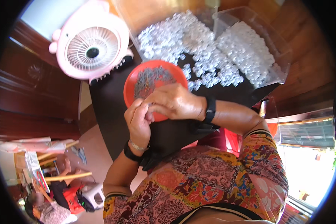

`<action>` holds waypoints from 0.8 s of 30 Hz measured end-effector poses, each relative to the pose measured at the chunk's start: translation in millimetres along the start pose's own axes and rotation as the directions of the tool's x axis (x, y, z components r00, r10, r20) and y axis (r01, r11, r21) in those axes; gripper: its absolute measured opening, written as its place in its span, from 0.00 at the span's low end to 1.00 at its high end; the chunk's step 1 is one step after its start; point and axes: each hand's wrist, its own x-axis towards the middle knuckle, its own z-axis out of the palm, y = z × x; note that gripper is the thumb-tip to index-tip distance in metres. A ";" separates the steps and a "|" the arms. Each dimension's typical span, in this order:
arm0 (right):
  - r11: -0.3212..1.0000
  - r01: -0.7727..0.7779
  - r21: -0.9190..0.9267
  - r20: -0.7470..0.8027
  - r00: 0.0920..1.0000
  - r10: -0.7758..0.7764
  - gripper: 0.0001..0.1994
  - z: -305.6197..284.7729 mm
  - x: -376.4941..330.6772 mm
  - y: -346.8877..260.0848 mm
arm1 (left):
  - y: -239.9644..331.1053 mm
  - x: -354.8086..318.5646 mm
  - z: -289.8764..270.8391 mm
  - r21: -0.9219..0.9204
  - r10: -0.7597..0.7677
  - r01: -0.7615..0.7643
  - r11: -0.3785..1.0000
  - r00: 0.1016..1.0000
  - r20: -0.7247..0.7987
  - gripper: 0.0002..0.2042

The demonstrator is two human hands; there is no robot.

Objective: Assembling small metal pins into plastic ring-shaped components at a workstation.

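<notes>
Nearby: pink fan (91,46), clear-bead heap (198,48), red plate (132,84) behind hands (175,102).

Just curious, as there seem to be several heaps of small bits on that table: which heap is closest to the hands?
The grey heap on the red plate, right under both hands; the white heaps lie farther back.

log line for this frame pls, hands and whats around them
left hand: fingers pinched, contents hidden | right hand: over left, at red plate of thin metal bits | beyond: clear plastic pieces, pink fan
</notes>
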 end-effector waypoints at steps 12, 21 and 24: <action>0.799 -0.281 -0.532 -0.544 0.836 -0.068 0.10 -125.9 31.5 5.7 | -2.8 5.3 -1.5 0.073 0.133 -0.134 0.988 0.991 0.029 0.11; 0.684 -0.372 -0.627 -0.381 0.913 0.146 0.07 -126.1 4.2 35.2 | -5.7 8.8 0.5 0.071 0.148 -0.153 0.986 0.986 0.075 0.10; 0.739 -0.514 -0.436 -0.052 0.834 0.549 0.08 -99.8 -8.3 61.1 | -8.3 9.1 -1.1 0.074 0.158 -0.166 0.983 0.983 0.095 0.10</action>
